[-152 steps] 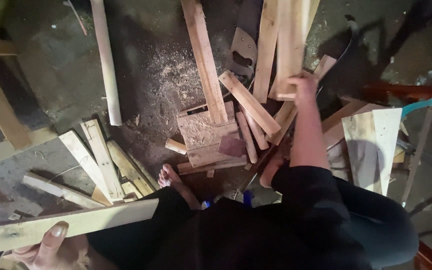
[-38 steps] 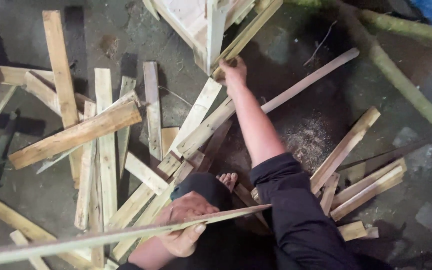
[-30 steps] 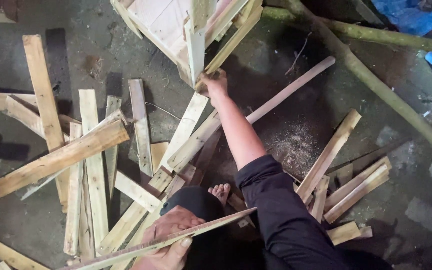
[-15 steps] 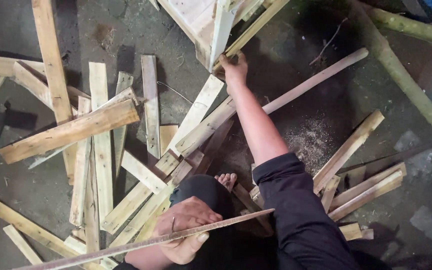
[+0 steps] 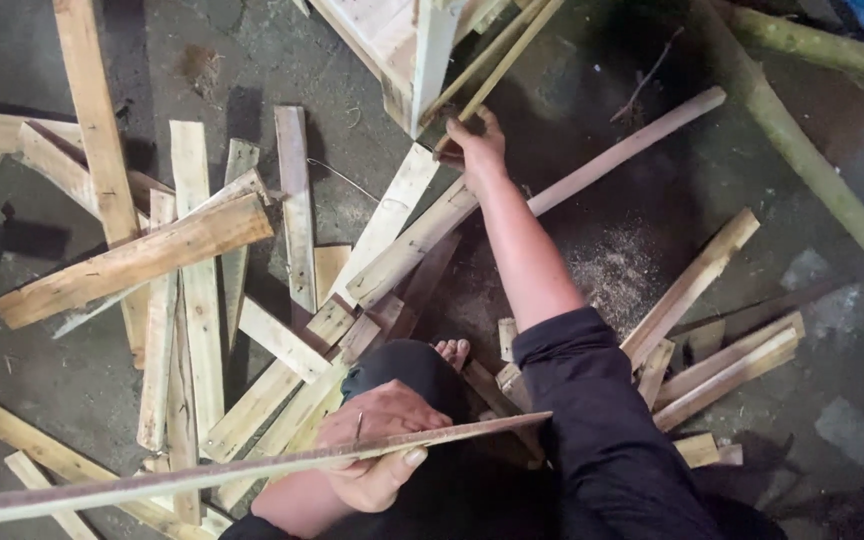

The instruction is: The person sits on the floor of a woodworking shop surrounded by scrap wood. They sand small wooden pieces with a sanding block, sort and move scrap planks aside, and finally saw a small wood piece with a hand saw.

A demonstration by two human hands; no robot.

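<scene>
Left hand (image 5: 377, 450) gripping 1 long thin strip (image 5: 202, 478), right hand (image 5: 474, 148) gripping 1 slat (image 5: 500, 62)

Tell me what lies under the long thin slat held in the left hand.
Under the long thin slat are the left hand gripping it, a dark-clothed knee and loose planks on the floor. What lies beneath those planks is covered.

Dark pushed-up sleeve (image 5: 592, 400), dark trousers (image 5: 407, 375), bare toes (image 5: 452, 352)

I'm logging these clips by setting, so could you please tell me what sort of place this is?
Probably a rough woodworking spot: scrap planks litter a bare concrete floor with a sawdust patch, while the left hand holds a thin strip.
</scene>
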